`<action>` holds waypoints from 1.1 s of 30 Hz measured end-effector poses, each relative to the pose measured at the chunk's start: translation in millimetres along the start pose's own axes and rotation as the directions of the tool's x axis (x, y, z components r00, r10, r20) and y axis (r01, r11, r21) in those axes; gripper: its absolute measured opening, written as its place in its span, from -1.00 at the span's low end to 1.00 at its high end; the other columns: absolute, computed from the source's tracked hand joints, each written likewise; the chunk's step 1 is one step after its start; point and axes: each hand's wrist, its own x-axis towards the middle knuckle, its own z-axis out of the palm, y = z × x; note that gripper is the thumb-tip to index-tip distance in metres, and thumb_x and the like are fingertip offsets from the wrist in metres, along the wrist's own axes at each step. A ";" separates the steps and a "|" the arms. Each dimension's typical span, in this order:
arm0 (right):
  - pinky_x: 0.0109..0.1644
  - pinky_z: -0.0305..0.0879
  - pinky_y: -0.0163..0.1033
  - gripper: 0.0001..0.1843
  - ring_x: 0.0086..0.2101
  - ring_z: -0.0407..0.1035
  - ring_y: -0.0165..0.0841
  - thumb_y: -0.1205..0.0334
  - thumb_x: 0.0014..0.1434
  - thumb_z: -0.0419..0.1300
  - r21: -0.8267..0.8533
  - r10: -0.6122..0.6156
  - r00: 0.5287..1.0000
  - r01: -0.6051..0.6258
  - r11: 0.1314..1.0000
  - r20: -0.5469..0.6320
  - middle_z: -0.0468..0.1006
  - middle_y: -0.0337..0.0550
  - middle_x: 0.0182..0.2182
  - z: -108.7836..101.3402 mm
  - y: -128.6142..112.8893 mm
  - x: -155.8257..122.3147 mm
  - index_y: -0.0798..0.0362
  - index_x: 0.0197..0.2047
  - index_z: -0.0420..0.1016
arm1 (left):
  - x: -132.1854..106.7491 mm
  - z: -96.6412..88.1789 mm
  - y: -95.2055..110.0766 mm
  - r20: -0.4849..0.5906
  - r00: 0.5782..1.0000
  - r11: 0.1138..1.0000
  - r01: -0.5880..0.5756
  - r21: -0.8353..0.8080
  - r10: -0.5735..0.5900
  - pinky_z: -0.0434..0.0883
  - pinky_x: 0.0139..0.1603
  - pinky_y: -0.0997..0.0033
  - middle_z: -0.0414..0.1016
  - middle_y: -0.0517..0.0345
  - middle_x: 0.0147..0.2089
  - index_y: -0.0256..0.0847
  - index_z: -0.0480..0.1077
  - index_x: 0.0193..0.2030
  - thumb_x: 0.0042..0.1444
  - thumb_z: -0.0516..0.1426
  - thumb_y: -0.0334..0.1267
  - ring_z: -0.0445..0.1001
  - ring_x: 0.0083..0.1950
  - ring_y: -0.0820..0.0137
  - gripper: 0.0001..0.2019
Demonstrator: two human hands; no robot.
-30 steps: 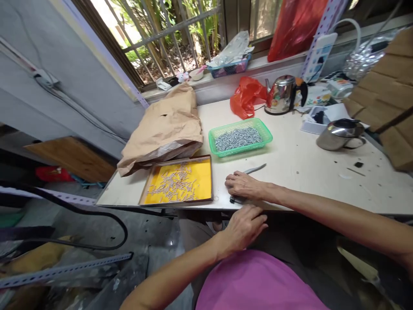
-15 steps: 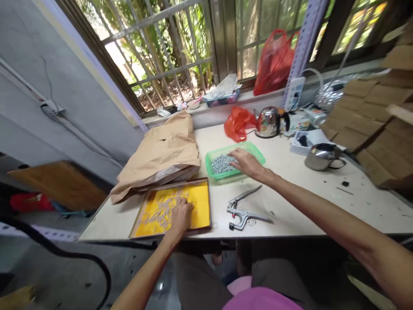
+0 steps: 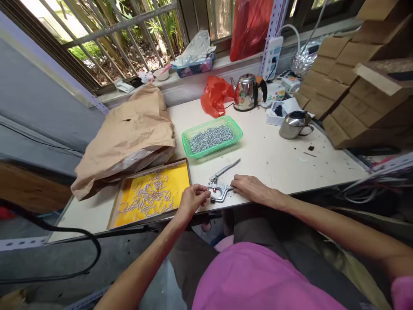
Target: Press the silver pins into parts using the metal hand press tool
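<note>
A pair of grey metal snap pliers (image 3: 222, 197) lies on the table's front part, its two handles spread apart. My right hand (image 3: 253, 188) is closed round the end of the lower handle. At the jaw end, my left hand (image 3: 195, 199) is in a pinch beside the red-tipped die; whatever is between its fingertips is too small to make out. Left of it is a shallow tray (image 3: 179, 177) with a yellow bottom, strewn with small metal pins (image 3: 151, 196). A green plastic basket (image 3: 211, 153) behind the pliers holds many small grey metal pieces (image 3: 211, 139).
A large brown paper bag (image 3: 125, 137) lies behind the tray. Farther back are a red plastic bag (image 3: 215, 97), an electric kettle (image 3: 245, 95) and a small steel pot (image 3: 292, 125). Stacked cardboard boxes (image 3: 351, 90) stand at the right.
My right hand has left the green basket and come down to the pliers' lower handle. My left hand has moved right from the yellow tray to the jaws. The view has shifted.
</note>
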 end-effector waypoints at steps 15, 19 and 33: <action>-0.27 0.13 -0.29 -0.85 -0.20 0.35 -0.30 0.27 0.31 0.05 0.033 -0.010 0.993 0.014 0.999 -0.119 0.44 -0.06 -0.19 20.0 8.5 -0.4 0.06 -0.15 0.42 | 20.8 16.7 -4.1 0.023 0.991 0.962 0.119 0.247 -0.129 0.10 -0.62 0.55 0.25 0.31 -0.75 -0.31 0.47 -0.52 -0.12 0.28 -0.11 0.14 -0.70 0.60 -0.74; -0.26 0.11 -0.29 -0.84 -0.20 0.34 -0.31 0.28 0.32 0.02 0.044 -0.014 0.992 0.019 0.999 -0.129 0.44 -0.06 -0.19 20.5 9.8 -2.3 0.07 -0.16 0.42 | 28.1 14.3 -4.9 0.088 0.980 0.948 0.148 0.281 -0.180 0.09 -0.62 0.54 0.26 0.29 -0.75 -0.32 0.49 -0.54 -0.17 0.31 -0.09 0.14 -0.70 0.59 -0.72; -0.31 0.15 -0.28 -0.79 -0.24 0.40 -0.27 0.24 0.31 0.03 0.023 0.010 1.000 -0.010 1.000 0.022 0.46 -0.01 -0.18 1.2 6.5 -5.3 0.06 -0.10 0.46 | 16.2 20.1 6.3 0.206 0.921 0.925 0.271 0.267 -0.330 0.09 -0.63 0.57 0.25 0.32 -0.75 -0.29 0.37 -0.62 -0.25 0.35 -0.05 0.13 -0.69 0.62 -0.65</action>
